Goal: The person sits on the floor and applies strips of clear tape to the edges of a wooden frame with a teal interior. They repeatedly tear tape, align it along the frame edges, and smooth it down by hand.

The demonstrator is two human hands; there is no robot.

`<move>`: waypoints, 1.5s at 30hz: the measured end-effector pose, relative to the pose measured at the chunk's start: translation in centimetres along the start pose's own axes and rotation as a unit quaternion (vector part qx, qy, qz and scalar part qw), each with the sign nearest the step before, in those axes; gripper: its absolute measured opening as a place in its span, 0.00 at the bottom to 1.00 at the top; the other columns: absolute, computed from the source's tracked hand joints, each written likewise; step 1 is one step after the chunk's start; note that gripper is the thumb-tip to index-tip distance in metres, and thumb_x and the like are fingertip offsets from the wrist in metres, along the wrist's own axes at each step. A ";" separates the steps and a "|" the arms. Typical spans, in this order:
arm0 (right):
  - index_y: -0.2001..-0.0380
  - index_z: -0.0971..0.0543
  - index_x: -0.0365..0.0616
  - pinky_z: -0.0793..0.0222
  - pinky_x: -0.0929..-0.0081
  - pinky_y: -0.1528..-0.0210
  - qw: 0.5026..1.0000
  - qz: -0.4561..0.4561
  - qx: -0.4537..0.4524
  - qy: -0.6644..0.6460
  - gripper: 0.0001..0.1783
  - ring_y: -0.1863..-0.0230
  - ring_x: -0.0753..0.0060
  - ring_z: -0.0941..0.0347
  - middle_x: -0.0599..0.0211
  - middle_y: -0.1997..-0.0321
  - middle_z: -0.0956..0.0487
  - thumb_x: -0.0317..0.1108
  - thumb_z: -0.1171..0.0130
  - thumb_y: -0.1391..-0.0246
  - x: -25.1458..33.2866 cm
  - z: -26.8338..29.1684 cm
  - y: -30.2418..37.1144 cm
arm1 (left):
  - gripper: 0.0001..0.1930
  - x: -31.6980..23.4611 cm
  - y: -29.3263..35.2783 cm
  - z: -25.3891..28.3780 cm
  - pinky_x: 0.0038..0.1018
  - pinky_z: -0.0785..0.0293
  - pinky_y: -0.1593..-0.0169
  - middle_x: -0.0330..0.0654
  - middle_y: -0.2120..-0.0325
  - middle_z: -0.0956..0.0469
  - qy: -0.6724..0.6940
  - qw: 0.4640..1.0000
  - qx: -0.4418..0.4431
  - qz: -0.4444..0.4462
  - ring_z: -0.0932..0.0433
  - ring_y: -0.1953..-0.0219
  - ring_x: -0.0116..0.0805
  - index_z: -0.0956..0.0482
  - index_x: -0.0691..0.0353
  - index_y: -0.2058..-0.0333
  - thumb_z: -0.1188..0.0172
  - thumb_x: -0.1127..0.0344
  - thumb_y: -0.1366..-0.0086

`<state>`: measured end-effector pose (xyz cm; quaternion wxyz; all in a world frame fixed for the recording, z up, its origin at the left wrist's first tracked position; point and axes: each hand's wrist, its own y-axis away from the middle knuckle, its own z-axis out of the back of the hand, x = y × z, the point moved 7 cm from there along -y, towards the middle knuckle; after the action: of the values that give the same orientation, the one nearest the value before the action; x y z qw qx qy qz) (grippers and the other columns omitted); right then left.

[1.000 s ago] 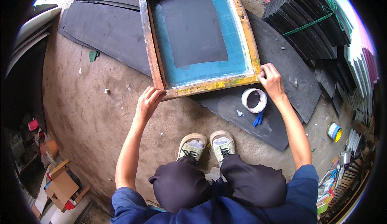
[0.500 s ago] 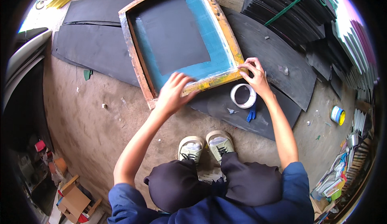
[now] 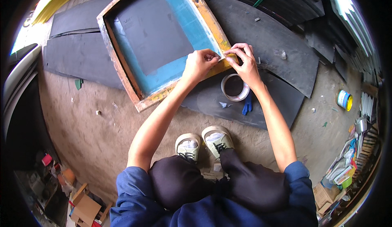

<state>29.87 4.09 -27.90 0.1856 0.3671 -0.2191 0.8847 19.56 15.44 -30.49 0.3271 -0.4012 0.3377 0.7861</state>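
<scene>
A wooden screen-printing frame (image 3: 159,98), stained orange and yellow, lies tilted across dark sheets, its blue mesh (image 3: 167,66) bordering a large dark rectangle. At its near right corner my hands come together. My left hand (image 3: 199,67) is closed in a pinch, its fingertips over the frame's edge. My right hand (image 3: 245,63) pinches with thumb and forefinger just beside it, the other fingers bent. A small pale strip (image 3: 222,57), perhaps tape, shows between the fingertips. Just below my right hand lies a roll of tape (image 3: 224,89) with a wide white core.
A crumpled blue scrap (image 3: 247,104) lies by the roll on a dark sheet (image 3: 277,104). Stacked dark sheets (image 3: 277,0) stand at the far right. A blue and yellow can (image 3: 344,100) lies on the floor to the right; cardboard (image 3: 85,208) is at lower left.
My left hand has moved right along the frame's near side to its corner, closing into a pinch beside my right hand. The whole view has shifted, so the frame sits further up and left.
</scene>
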 end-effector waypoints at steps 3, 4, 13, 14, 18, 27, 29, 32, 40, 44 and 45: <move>0.68 0.22 0.47 0.40 0.68 0.51 1.000 -0.002 -0.005 0.002 0.10 0.57 0.64 0.37 0.67 0.63 0.32 0.28 0.39 0.59 0.0 -0.5 0.0 | 0.12 1.3 -0.4 -0.6 0.23 0.30 0.70 0.40 0.75 0.21 0.062 0.989 0.096 0.096 0.27 0.75 0.24 0.19 0.60 0.66 0.40 0.61 0.46; 0.69 0.22 0.47 0.40 0.67 0.51 1.000 0.000 -0.012 0.008 0.10 0.57 0.64 0.37 0.67 0.63 0.32 0.27 0.39 0.59 0.0 -0.5 -0.2 | 0.12 1.7 -0.6 -0.8 0.21 0.31 0.70 0.37 0.74 0.22 0.087 0.983 0.119 0.114 0.28 0.74 0.21 0.19 0.59 0.64 0.40 0.60 0.46; 0.72 0.23 0.47 0.39 0.69 0.56 0.988 0.095 -0.032 0.118 0.08 0.60 0.69 0.33 0.71 0.66 0.28 0.28 0.39 0.60 2.7 -0.3 -0.6 | 0.10 3.8 -1.0 -1.3 0.17 0.32 0.70 0.34 0.76 0.22 0.224 0.955 0.147 0.131 0.28 0.74 0.19 0.19 0.61 0.69 0.38 0.62 0.47; 0.72 0.23 0.47 0.39 0.70 0.57 0.986 0.105 -0.031 0.128 0.08 0.61 0.69 0.33 0.71 0.67 0.28 0.27 0.39 0.61 2.9 -0.3 -0.6 | 0.09 3.9 -1.0 -1.3 0.16 0.32 0.70 0.34 0.76 0.22 0.230 0.953 0.146 0.133 0.28 0.74 0.18 0.19 0.61 0.70 0.38 0.63 0.47; 0.72 0.23 0.45 0.38 0.70 0.58 0.981 0.121 -0.024 0.153 0.09 0.62 0.69 0.32 0.70 0.68 0.26 0.27 0.39 0.61 3.2 -0.7 -0.6 | 0.09 3.1 -0.7 -1.0 0.17 0.31 0.70 0.35 0.77 0.22 0.237 0.964 0.101 0.071 0.28 0.74 0.18 0.19 0.63 0.70 0.38 0.64 0.46; 0.73 0.24 0.42 0.35 0.69 0.60 0.969 0.153 -0.020 0.194 0.08 0.64 0.66 0.31 0.67 0.70 0.27 0.26 0.39 0.62 4.2 -1.1 -0.6 | 0.12 0.8 0.1 0.1 0.22 0.29 0.69 0.40 0.76 0.20 0.102 0.994 0.035 0.032 0.25 0.74 0.23 0.20 0.65 0.69 0.37 0.61 0.47; 0.76 0.26 0.41 0.33 0.69 0.61 0.966 0.157 -0.022 0.203 0.08 0.64 0.66 0.31 0.67 0.71 0.27 0.25 0.39 0.64 4.2 -1.4 -0.6 | 0.13 0.5 0.2 0.3 0.24 0.28 0.68 0.44 0.75 0.20 0.073 0.997 0.010 0.006 0.24 0.74 0.26 0.20 0.66 0.69 0.38 0.61 0.48; 0.78 0.27 0.40 0.31 0.68 0.63 0.966 0.161 -0.019 0.201 0.07 0.64 0.64 0.31 0.64 0.72 0.28 0.24 0.40 0.65 4.1 -1.8 -0.6 | 0.13 0.2 0.4 0.2 0.26 0.28 0.66 0.47 0.75 0.20 0.057 0.998 0.001 -0.011 0.22 0.73 0.30 0.20 0.65 0.68 0.38 0.62 0.48; 0.80 0.30 0.39 0.31 0.69 0.66 0.985 0.092 -0.053 0.134 0.08 0.68 0.63 0.32 0.64 0.74 0.29 0.22 0.42 0.66 2.8 -1.0 -1.4 | 0.11 -0.6 1.0 0.1 0.28 0.27 0.67 0.49 0.76 0.21 0.010 0.999 -0.037 -0.034 0.21 0.74 0.39 0.20 0.64 0.70 0.39 0.63 0.47; 0.77 0.28 0.39 0.31 0.69 0.68 1.000 0.005 -0.016 0.019 0.06 0.67 0.63 0.31 0.64 0.73 0.29 0.21 0.43 0.62 0.8 0.3 -2.1 | 0.11 -0.6 1.0 0.1 0.28 0.26 0.68 0.49 0.77 0.21 0.018 0.998 -0.052 -0.031 0.20 0.74 0.38 0.20 0.65 0.70 0.39 0.62 0.47; 0.76 0.28 0.39 0.31 0.69 0.67 1.000 0.011 -0.009 0.006 0.06 0.66 0.63 0.31 0.64 0.72 0.28 0.21 0.43 0.62 0.8 0.5 -2.0 | 0.12 -0.3 0.9 -0.1 0.28 0.27 0.67 0.48 0.76 0.21 0.029 0.999 -0.035 -0.011 0.21 0.73 0.36 0.20 0.65 0.70 0.39 0.62 0.47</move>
<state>30.60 5.65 -26.50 0.1805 0.3580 -0.2301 0.8868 19.03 14.83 -30.06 0.3118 -0.4385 0.3151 0.7818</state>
